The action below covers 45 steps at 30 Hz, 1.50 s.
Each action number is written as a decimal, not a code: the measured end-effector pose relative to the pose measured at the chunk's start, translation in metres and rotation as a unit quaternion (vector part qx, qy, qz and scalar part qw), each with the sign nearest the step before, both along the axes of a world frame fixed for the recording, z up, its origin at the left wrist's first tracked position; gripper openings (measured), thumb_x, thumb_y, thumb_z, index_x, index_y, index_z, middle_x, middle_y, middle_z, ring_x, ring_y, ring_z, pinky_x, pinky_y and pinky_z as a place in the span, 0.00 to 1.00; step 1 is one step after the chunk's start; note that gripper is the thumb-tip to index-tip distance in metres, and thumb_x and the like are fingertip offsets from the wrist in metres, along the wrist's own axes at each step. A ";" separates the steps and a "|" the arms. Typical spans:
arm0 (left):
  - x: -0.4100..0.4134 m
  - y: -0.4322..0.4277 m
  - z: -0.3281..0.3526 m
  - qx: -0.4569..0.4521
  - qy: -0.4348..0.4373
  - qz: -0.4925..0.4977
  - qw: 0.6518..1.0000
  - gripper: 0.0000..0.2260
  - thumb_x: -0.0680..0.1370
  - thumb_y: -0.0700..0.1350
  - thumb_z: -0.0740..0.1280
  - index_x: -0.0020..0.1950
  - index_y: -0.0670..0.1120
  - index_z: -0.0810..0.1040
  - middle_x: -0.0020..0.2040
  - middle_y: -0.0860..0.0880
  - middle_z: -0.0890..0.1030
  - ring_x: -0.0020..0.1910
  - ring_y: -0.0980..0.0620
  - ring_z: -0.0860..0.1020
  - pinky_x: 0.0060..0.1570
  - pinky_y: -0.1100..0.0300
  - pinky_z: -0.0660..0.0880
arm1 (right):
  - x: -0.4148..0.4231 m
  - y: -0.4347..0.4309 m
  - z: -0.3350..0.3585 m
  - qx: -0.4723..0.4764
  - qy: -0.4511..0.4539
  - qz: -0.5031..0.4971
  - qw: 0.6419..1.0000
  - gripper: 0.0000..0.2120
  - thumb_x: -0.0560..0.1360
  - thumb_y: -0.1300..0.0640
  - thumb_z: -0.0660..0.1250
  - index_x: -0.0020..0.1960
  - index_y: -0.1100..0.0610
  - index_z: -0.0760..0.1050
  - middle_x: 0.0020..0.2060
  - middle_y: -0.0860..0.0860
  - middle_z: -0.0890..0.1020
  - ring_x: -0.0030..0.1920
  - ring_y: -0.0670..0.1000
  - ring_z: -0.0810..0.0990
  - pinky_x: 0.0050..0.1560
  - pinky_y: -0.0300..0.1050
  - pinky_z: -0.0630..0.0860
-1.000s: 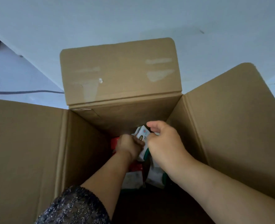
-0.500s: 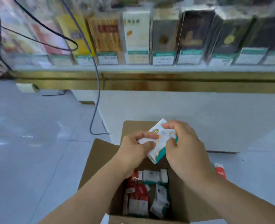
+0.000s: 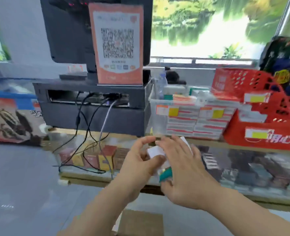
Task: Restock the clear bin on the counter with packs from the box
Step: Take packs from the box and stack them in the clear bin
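A white and teal pack (image 3: 155,151) sits between my two hands, raised in front of the glass counter (image 3: 242,145). My left hand (image 3: 140,160) pinches it from the left, thumb and forefinger curled around its edge. From the right, my right hand (image 3: 181,169) holds it, fingers spread over its face and thumb under the teal end. The clear bin (image 3: 153,106) stands on the counter just beyond my hands, partly filled with stacked red-and-white packs. A corner of the cardboard box (image 3: 140,222) shows at the bottom. The frame is blurred.
A black register stand (image 3: 93,108) with dangling cables (image 3: 89,133) is left of the bin, topped by an orange QR sign (image 3: 117,43). Red baskets (image 3: 263,108) stand to the right. A snack carton (image 3: 11,120) sits at the far left. Boxed goods fill the glass case.
My hands lifted the pack out of the box and up to counter height. The view swung from the box interior up to the counter and the clear bin.
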State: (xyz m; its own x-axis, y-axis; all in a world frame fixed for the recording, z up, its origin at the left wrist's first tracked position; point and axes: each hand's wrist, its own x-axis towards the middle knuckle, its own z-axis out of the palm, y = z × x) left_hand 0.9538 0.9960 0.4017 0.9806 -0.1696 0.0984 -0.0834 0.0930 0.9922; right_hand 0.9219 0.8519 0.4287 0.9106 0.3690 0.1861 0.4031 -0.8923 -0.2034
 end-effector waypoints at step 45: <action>0.133 -0.031 0.206 -0.092 0.064 0.125 0.986 0.08 0.78 0.34 0.64 0.54 0.44 0.76 0.41 0.44 0.81 0.36 0.51 0.80 0.36 0.61 0.79 | 0.317 -0.054 0.164 -0.032 0.012 0.009 0.999 0.23 0.71 0.53 0.69 0.63 0.45 0.65 0.57 0.54 0.68 0.58 0.57 0.70 0.52 0.43 0.65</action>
